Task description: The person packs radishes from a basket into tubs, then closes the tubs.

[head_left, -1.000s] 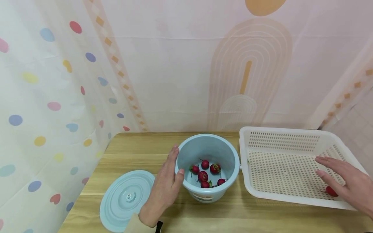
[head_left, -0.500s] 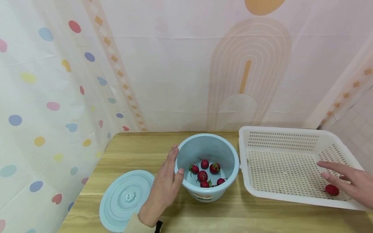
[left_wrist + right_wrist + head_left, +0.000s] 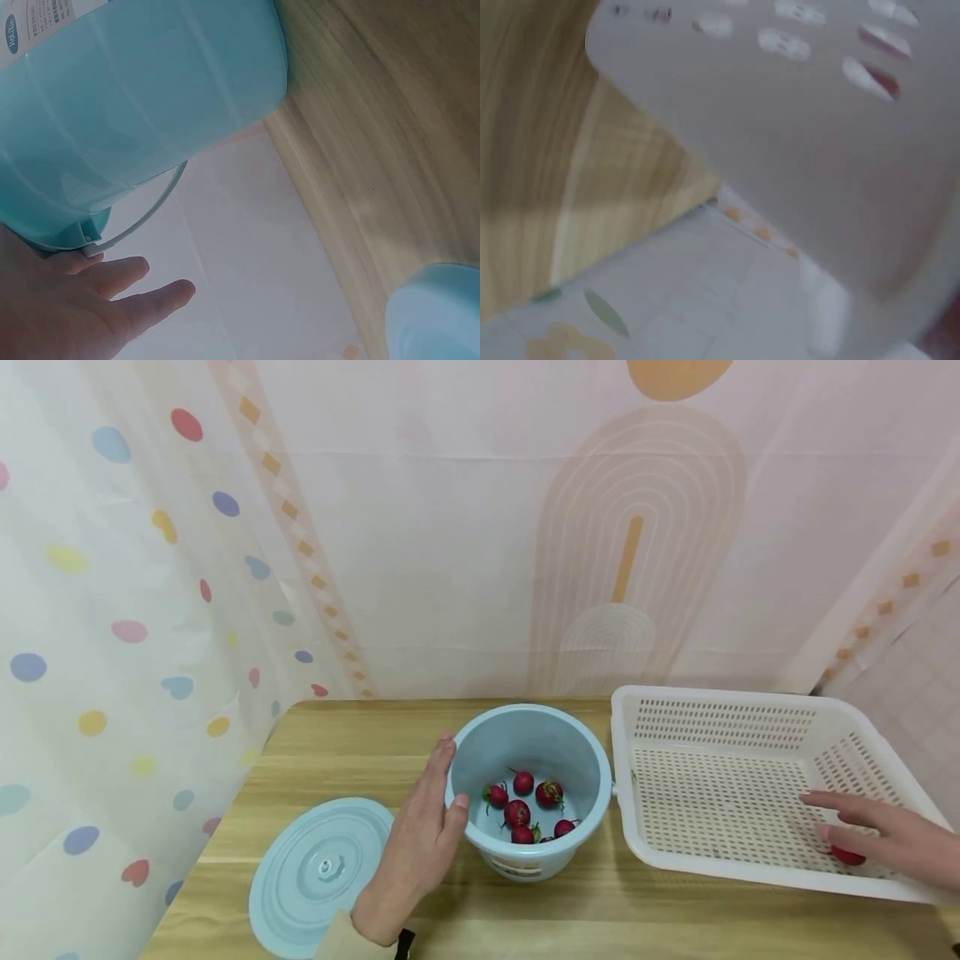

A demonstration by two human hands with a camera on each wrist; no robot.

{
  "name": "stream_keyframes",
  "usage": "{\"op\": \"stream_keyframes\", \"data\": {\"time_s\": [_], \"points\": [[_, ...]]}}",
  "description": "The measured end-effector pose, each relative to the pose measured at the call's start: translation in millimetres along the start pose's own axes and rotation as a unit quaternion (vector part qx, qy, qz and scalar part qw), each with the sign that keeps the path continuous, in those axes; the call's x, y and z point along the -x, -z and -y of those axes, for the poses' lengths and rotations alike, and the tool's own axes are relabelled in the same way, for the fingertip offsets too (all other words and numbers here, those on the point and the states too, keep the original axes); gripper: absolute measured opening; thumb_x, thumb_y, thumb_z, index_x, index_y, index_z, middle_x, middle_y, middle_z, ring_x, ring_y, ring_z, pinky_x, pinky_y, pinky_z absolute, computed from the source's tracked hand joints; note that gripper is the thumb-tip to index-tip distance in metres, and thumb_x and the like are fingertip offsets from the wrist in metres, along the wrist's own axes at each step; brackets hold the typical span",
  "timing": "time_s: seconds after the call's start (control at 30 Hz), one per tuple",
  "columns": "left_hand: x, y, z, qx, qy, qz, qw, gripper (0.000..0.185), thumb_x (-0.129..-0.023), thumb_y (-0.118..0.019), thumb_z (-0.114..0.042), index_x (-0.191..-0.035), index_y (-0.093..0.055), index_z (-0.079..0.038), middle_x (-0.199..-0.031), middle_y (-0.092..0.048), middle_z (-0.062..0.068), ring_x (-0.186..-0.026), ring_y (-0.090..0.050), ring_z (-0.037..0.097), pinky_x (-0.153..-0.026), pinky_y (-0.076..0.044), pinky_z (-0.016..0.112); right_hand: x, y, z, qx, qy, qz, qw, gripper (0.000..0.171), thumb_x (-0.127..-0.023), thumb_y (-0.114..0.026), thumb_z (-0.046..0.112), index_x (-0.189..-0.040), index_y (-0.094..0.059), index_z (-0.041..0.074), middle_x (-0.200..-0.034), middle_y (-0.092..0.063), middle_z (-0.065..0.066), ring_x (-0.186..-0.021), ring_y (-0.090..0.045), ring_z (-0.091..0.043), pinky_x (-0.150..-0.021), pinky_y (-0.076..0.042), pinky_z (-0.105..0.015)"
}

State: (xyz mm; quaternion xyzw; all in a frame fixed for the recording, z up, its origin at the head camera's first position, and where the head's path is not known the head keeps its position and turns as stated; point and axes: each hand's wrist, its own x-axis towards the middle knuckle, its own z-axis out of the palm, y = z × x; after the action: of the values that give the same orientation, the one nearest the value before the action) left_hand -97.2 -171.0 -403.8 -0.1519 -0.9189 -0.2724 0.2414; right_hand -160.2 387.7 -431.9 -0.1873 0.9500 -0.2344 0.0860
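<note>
My left hand (image 3: 416, 839) rests against the left rim of a light blue bucket (image 3: 517, 853), fingers straight. In the left wrist view the hand (image 3: 97, 307) lies beside the bucket's handle joint. Several red radishes (image 3: 517, 813) with thin roots and bits of green sit on the bucket floor. To the right, my right hand (image 3: 885, 837) reaches over the near side of a white perforated basket (image 3: 720, 802), its index finger extended and thumb apart. Under the thumb lies one radish (image 3: 847, 856), partly covered. The right wrist view mostly holds the basket's outer wall (image 3: 765, 135).
A round light blue lid (image 3: 318, 868) lies on the wooden table (image 3: 570, 918), left of the bucket. The basket stands close to the bucket's right side. Patterned curtains (image 3: 450, 552) hang behind and at the left.
The right hand has lowered toward the radish in the basket, its fingers now nearer the basket floor. My left hand stays on the bucket rim. The head view has shifted slightly.
</note>
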Motion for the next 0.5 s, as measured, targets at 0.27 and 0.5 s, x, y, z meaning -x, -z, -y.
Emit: {"op": "stream_keyframes", "data": {"time_s": [0.27,0.5], "points": [[0.3,-0.5,1.0,0.006,-0.004,-0.005,1.0000,0.062,-0.109,-0.046,-0.032,-0.162,-0.030,-0.005,-0.168,-0.031,0.011,-0.148,-0.040,0.034,-0.112,-0.040,0.058,-5.0,0.1,-2.8,-0.035,0.003,0.034,0.999,0.053,-0.107,-0.056,0.025,-0.144,-0.048,-0.013,-0.139,-0.045,-0.048,-0.112,-0.058,-0.064,-0.078,-0.058,-0.052],[1.1,-0.6,2.9,0.008,-0.005,-0.008,0.9999,0.063,-0.109,-0.044,-0.034,-0.163,-0.029,-0.004,-0.169,-0.030,0.010,-0.149,-0.039,0.035,-0.112,-0.039,0.058,-11.6,-1.0,-21.8,-0.169,0.105,0.067,0.978,0.058,-0.105,-0.055,0.003,-0.145,-0.052,0.046,-0.137,-0.050,0.034,-0.106,-0.062,0.008,-0.073,-0.057,-0.022]]}}
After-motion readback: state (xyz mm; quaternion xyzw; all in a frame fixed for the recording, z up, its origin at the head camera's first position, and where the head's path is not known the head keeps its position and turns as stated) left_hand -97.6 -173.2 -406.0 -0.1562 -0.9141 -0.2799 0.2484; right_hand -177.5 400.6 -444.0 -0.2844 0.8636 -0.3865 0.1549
